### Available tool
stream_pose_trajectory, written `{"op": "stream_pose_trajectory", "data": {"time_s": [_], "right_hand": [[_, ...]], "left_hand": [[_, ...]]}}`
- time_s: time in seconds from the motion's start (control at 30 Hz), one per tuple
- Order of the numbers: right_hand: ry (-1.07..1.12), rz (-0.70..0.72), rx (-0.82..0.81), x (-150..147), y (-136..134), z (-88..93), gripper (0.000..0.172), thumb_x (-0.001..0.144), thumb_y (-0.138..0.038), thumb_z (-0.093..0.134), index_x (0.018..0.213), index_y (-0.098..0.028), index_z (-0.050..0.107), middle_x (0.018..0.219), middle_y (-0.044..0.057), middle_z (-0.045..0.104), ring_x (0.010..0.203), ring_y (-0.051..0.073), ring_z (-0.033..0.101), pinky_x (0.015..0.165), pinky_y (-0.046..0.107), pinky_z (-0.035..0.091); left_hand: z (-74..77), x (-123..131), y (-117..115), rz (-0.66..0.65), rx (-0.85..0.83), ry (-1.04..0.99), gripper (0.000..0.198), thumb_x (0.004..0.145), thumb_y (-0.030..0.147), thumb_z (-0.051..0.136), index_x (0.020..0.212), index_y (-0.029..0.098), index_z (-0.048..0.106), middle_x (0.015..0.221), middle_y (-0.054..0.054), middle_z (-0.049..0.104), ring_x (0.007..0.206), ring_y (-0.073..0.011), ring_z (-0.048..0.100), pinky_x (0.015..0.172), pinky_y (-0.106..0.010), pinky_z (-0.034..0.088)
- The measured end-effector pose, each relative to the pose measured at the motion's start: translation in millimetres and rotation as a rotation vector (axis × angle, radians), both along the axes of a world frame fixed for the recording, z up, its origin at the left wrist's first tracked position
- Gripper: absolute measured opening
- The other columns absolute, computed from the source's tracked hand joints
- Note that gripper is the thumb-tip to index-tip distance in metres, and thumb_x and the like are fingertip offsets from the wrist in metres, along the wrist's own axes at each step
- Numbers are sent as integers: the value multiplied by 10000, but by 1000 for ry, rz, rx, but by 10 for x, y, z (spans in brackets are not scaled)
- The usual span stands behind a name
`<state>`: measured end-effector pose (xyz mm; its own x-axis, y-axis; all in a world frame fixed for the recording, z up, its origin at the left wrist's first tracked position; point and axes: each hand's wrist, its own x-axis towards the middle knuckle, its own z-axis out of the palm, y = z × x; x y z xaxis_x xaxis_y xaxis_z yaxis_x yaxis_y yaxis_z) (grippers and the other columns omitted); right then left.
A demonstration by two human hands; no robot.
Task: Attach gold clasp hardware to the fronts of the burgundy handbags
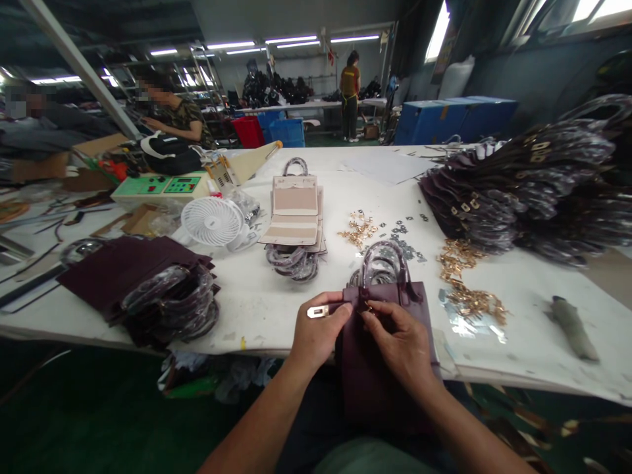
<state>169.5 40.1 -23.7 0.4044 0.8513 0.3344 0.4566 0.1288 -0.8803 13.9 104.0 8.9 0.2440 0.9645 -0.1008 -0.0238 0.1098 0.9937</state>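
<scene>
A dark purple handbag (363,368) stands at the table's front edge, its twin handles (382,250) wrapped in clear plastic. My left hand (316,339) is closed on the bag's upper left edge and a strap. That strap ends in a gold metal plate (317,311) with a slot, poking out past my fingers. At the bag's upper front, thumb and forefinger of my right hand (405,345) pinch a small gold fitting (369,308), mostly hidden by the fingertips. Beyond the bag lie loose gold fittings (359,230) and grey metal plates (402,247).
Purple bag pieces pile up at left (118,276) and right (474,191). Beige-lined panels (295,197) are stacked mid-table, near a white fan (213,220) and a green-panelled machine (165,186). More gold fittings (474,303) and a grey wrapped object (573,326) lie right. Other people are farther back.
</scene>
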Motion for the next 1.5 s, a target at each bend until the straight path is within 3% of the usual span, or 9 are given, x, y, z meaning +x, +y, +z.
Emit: {"op": "stream_pose_trajectory", "data": {"time_s": [0.23, 0.5, 0.77, 0.87, 1.1, 1.3, 1.4, 1.5], "right_hand": [[-157, 56, 47, 13, 25, 111, 152, 935, -327, 659, 1037, -272, 758, 978, 47, 793, 879, 256, 749, 804, 384, 596], [-94, 52, -23, 29, 48, 107, 173, 924, -356, 686, 1050, -246, 730, 867, 26, 758, 697, 204, 681, 684, 338, 557], [-54, 131, -72, 43, 73, 181, 122, 927, -339, 646, 1017, -268, 689, 886, 23, 745, 751, 211, 684, 702, 328, 545], [-100, 139, -62, 57, 81, 218, 123, 928, -328, 637, 1018, -268, 697, 880, 16, 738, 744, 206, 674, 698, 317, 536], [-137, 201, -94, 93, 127, 329, 157, 937, -331, 596, 992, -257, 723, 906, 28, 749, 750, 210, 664, 712, 312, 523], [-46, 225, -111, 97, 150, 346, 145, 939, -367, 618, 977, -265, 713, 876, 24, 754, 747, 217, 680, 703, 321, 533], [61, 163, -98, 82, 141, 292, 181, 907, -399, 686, 1018, -257, 674, 861, 33, 745, 752, 224, 692, 688, 322, 539], [106, 107, -76, 77, 125, 263, 165, 880, -393, 738, 939, -249, 681, 825, 22, 733, 750, 218, 689, 693, 317, 530]], "left_hand": [[88, 24, -103, -32, 21, 35, 244, 776, 333, 799, 963, 175, 791, 789, -27, 773, 664, -140, 666, 603, -211, 504], [-8, 113, -82, -25, -16, -71, 234, 804, 291, 768, 1010, 182, 782, 850, -28, 783, 723, -153, 679, 649, -228, 521], [-69, 253, -24, 82, -43, -117, 203, 804, 369, 761, 867, 177, 772, 770, -9, 742, 687, -145, 640, 627, -230, 483], [-58, 252, -7, 97, -1, -58, 187, 812, 370, 752, 846, 187, 771, 733, 3, 725, 670, -143, 623, 601, -228, 460], [-19, 249, 21, 61, 198, 82, 175, 880, 322, 678, 927, 214, 808, 873, -33, 784, 828, -213, 707, 754, -304, 544], [145, 213, -66, 37, 444, 198, 197, 935, 260, 631, 988, 227, 818, 928, -46, 753, 905, -204, 696, 834, -309, 530], [211, 181, -96, -2, 455, 204, 204, 949, 261, 631, 1025, 240, 819, 951, -42, 751, 913, -198, 696, 832, -297, 526], [194, 153, -76, -35, 406, 191, 203, 946, 292, 649, 1045, 238, 817, 990, -46, 762, 937, -207, 702, 846, -299, 530]]}}
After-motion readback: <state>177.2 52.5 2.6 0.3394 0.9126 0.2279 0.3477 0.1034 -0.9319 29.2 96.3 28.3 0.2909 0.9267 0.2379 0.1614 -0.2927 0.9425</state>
